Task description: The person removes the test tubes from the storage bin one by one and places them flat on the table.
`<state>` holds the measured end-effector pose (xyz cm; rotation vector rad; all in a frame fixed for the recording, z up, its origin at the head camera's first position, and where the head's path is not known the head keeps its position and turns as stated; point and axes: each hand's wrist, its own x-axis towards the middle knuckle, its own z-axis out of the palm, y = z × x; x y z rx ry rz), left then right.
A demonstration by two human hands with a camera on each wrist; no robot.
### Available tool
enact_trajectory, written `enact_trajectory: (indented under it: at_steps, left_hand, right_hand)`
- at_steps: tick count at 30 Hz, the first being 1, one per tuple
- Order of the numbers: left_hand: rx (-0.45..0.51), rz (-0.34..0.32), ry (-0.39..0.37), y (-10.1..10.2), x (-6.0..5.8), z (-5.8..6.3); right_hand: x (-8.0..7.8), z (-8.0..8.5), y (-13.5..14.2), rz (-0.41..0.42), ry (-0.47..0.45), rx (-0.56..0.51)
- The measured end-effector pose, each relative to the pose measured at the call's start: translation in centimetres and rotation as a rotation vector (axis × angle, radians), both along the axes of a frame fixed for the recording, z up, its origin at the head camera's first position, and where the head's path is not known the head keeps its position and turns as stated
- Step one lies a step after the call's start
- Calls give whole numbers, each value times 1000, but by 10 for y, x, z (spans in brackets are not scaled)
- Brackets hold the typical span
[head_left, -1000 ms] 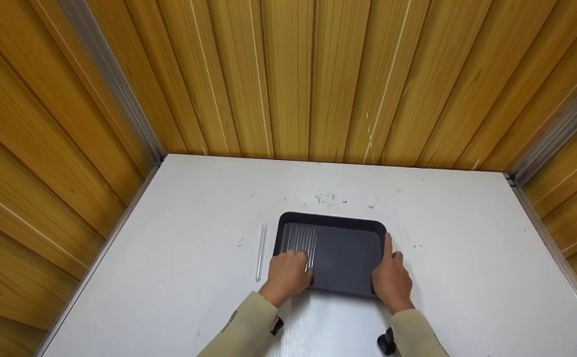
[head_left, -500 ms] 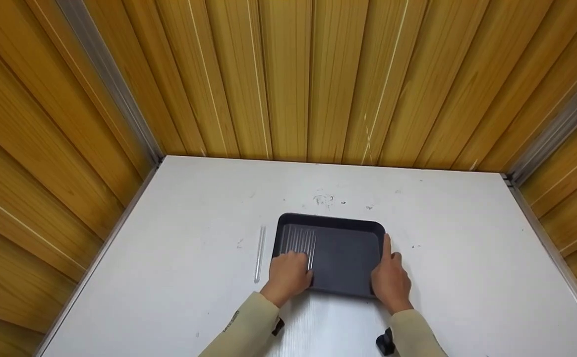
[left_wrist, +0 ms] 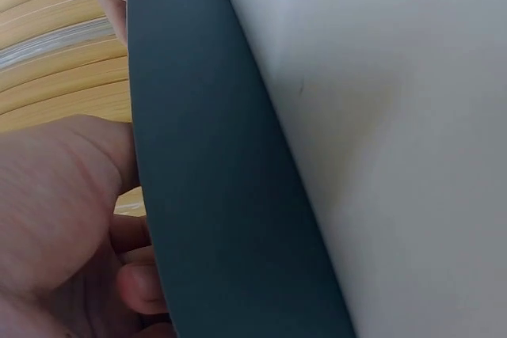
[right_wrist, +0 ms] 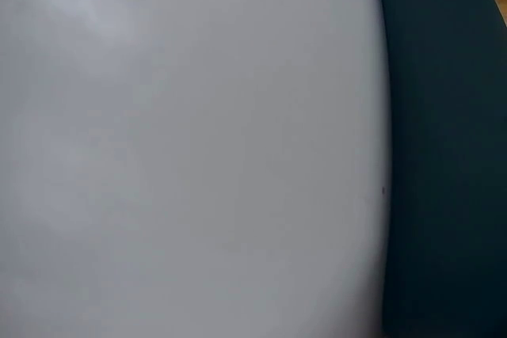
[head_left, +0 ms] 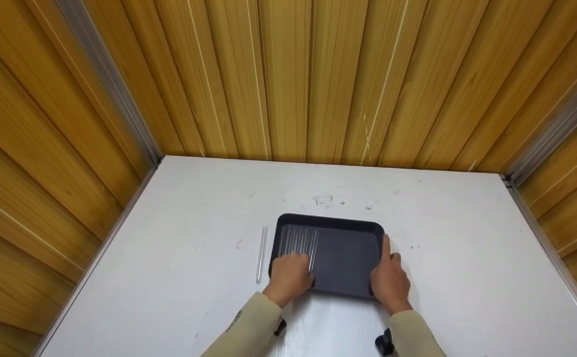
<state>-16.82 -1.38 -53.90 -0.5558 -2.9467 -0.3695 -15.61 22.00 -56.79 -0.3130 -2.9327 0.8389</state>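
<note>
In the head view a dark rectangular tray (head_left: 348, 258) rests on the white table, with several slim clear rods (head_left: 296, 239) side by side in its left part. My left hand (head_left: 291, 276) reaches over the near rim, its curled fingers on the rods' near ends, which it covers. In the left wrist view its thumb and fingers (left_wrist: 144, 282) sit behind the tray's wall (left_wrist: 214, 156); what lies between them is mostly hidden. My right hand (head_left: 390, 282) grips the tray's right side, index finger straight along the rim. Another clear rod (head_left: 261, 255) lies left of the tray.
Wood-patterned panels (head_left: 288, 79) stand along the back and both sides of the white table (head_left: 194, 208). Dark scuff marks (head_left: 324, 200) show on the table behind the tray. The right wrist view holds only table surface and tray wall (right_wrist: 447, 156).
My left hand has slid slightly right along the near rim, and the rods under it are spread a little further right. My right hand keeps its hold on the tray.
</note>
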Motion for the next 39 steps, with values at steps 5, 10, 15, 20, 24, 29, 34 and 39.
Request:
enact_trajectory:
  at_steps: [5,10,15,20,24,29,34,39]
  left_hand:
    - [-18,-5,41,2,1,-1]
    - [-66,5,81,5,2,-2]
    - [-66,11,34,7,1,-2]
    - [-46,23,-19,9,-1,-2]
    - [-49,34,-41,10,-2,-3]
    - [-53,28,-32,10,-1,-2]
    - [-31,6,-23,9,1,1]
    - [-32,-11,27,8,3,5]
  right_hand:
    - [0,0,0,-1,5,1]
    - [1,1,0,17,6,-9]
    - [1,1,0,19,7,-12]
    - [1,1,0,18,2,-15]
    - [1,1,0,18,2,-16]
    - [2,1,0,15,2,-21]
    - [1,0,0,14,17,-11]
    - [1,0,0,19,19,-7]
